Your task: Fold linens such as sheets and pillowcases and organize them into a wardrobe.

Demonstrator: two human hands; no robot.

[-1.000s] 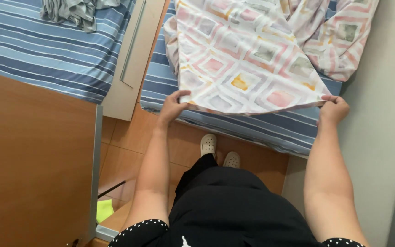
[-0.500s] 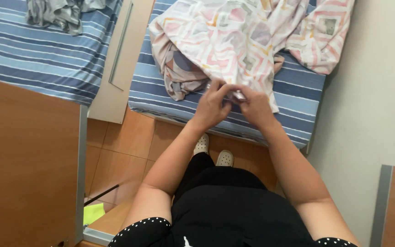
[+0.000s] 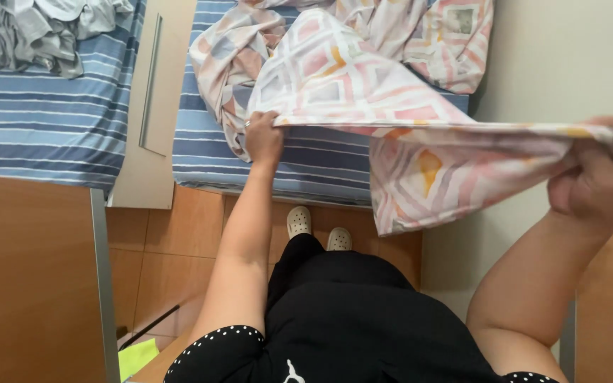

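Apart now, after meeting at the middle half a second ago: left hand (image 3: 264,138) pinching one end of the sheet (image 3: 363,85), right hand (image 3: 594,181) closed on the other (well out to the side). Fold edge pulled taut between them, over the striped mattress (image 3: 306,159), loose cloth hanging below, rest heaped behind.

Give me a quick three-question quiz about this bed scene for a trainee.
1. True or false: both hands grip the patterned sheet.
2. Which hand is lifted off to the side, away from the striped mattress? A) left hand B) right hand
3. What lies on the other mattress, top left?

Key:
1. True: the left hand and right hand each hold its edge.
2. B
3. A crumpled grey cloth.
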